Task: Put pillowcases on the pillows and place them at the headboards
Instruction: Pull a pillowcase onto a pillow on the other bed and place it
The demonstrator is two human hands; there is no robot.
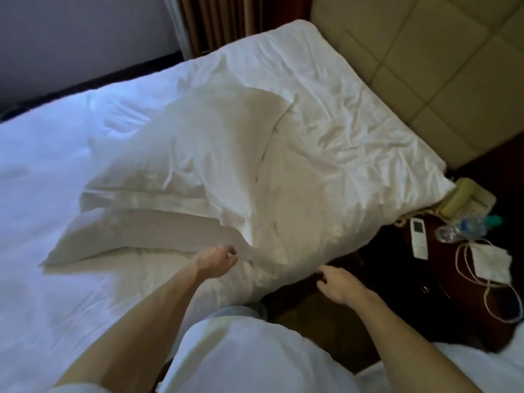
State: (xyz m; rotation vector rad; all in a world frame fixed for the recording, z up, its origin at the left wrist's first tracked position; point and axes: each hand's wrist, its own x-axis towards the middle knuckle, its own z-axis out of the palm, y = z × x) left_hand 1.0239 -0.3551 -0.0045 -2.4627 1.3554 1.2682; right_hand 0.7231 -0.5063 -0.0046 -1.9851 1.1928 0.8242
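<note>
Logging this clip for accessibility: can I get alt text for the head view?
The person's left hand and right hand reach toward white pillows lying on a bed by a padded headboard. A nightstand beside it holds a phone and remote.

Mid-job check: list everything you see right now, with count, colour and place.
pillows: at least two, off-white, overlapping on the bed near its edge
crumpled bedding: one heap, white, against the headboard
bed sheet: one, white, left
headboard: one, beige, padded, top right
curtain: one, brown striped, top centre
nightstand: one, dark wood, right of the bed
telephone: one, beige, back of nightstand
remote control: one, white, on nightstand
water bottle: one, clear, lying by the telephone
cable: one, white, looped on nightstand
folded item: one, white, on the cable; unclear what
left hand: over the nearer pillow, fingers relaxed
right hand: at the bed's edge, holding nothing
</note>
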